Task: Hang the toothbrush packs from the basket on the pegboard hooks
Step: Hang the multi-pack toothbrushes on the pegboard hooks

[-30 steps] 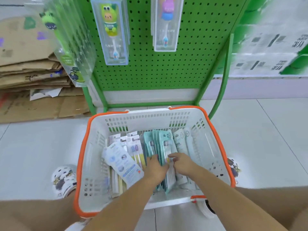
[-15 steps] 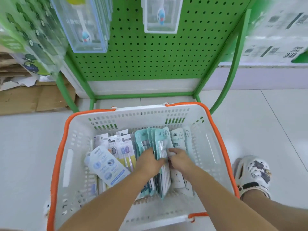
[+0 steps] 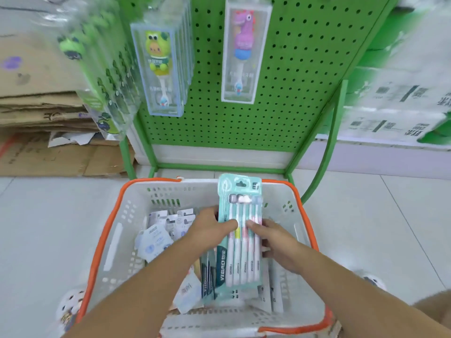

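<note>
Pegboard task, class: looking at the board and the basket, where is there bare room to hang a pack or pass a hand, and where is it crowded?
Free: the pegboard right of the purple pack, and the strip below both hanging packs. Crowded: its left side, where green packs hang in rows. In the basket, both hands and the teal pack fill the middle.

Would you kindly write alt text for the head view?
Both hands, left hand and right hand, lift a teal toothbrush pack above a white basket of more packs, before a green pegboard holding boxed children's toothbrushes.
</note>
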